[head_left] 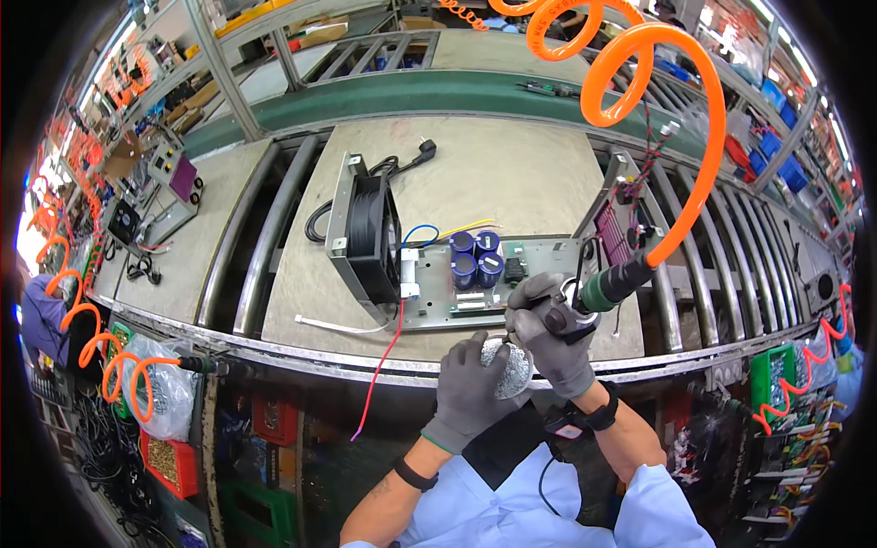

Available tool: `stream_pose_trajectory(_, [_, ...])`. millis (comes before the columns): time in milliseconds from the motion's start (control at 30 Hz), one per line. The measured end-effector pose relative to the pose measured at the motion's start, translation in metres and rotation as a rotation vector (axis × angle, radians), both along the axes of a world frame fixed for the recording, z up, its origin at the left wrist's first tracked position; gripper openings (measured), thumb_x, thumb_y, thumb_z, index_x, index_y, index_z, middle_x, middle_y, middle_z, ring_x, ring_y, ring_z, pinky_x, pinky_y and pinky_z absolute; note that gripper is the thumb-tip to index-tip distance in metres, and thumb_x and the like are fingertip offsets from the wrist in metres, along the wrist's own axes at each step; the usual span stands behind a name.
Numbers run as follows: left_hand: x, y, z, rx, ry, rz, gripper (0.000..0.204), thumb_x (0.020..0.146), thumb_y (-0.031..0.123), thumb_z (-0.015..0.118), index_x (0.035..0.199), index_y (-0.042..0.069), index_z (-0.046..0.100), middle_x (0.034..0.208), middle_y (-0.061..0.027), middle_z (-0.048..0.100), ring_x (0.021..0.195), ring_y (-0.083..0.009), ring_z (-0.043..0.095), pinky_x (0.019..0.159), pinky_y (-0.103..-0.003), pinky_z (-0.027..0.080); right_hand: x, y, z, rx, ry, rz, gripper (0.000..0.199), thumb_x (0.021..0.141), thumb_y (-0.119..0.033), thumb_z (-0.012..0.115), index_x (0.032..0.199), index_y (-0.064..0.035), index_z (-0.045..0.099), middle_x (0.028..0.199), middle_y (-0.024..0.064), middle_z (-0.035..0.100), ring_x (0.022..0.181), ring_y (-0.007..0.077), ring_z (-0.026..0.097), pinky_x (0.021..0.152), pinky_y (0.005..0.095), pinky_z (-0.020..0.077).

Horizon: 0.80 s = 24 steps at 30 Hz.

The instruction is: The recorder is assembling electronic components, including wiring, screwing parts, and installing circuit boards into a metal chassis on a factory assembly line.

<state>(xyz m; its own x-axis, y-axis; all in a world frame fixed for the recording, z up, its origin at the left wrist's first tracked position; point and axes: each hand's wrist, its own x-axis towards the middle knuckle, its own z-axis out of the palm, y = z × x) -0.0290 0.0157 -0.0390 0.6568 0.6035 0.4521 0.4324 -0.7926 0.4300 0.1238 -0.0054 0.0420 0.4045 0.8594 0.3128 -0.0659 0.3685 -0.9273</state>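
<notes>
My left hand (470, 388), in a grey glove, is closed round the side of a small round dish of silvery screws (512, 373) at the bench's front edge. The thumb lies over the rim. My right hand (553, 333), gloved too, grips an air screwdriver (605, 290) with a dark green and black body. Its fingers are just above the dish; the bit's tip is hard to make out. Beyond my hands lies a metal chassis plate (434, 301) with several blue capacitors (477, 258), a small circuit board and an upright black fan (373, 236) at its left end.
An orange coiled air hose (708, 164) arches from the screwdriver up across the right side. The chassis rests on a board (502, 164) over metal rollers (274, 237). A black power cord (393, 166) lies behind the fan. A red wire (391, 352) hangs over the front edge.
</notes>
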Motion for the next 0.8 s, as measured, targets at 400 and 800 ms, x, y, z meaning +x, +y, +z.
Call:
stream_pose_trajectory(400, [-0.002, 0.002, -0.006, -0.047, 0.016, 0.004, 0.073, 0.071, 0.055, 0.086, 0.126, 0.011, 0.068, 0.137, -0.0219, 0.057, 0.121, -0.0398, 0.056, 0.099, -0.053, 0.047, 0.001, 0.019, -0.018, -0.004, -0.18, 0.009, 0.036, 0.086, 0.011, 0.061, 0.117, -0.0053, 0.056, 0.09, 0.0085, 0.065, 0.075, 0.0124, 0.063, 0.061, 0.0272, 0.0517])
stream_pose_trajectory(800, [-0.001, 0.004, -0.007, -0.048, -0.01, 0.029, 0.082, 0.067, 0.054, 0.089, 0.127, 0.005, 0.065, 0.135, -0.0216, 0.059, 0.113, -0.0401, 0.06, 0.095, -0.053, 0.051, 0.036, 0.028, 0.046, 0.07, 0.05, -0.229, 0.027, 0.087, 0.008, 0.062, 0.112, -0.0002, 0.056, 0.089, 0.0101, 0.065, 0.067, 0.0112, 0.062, 0.052, 0.0253, 0.0508])
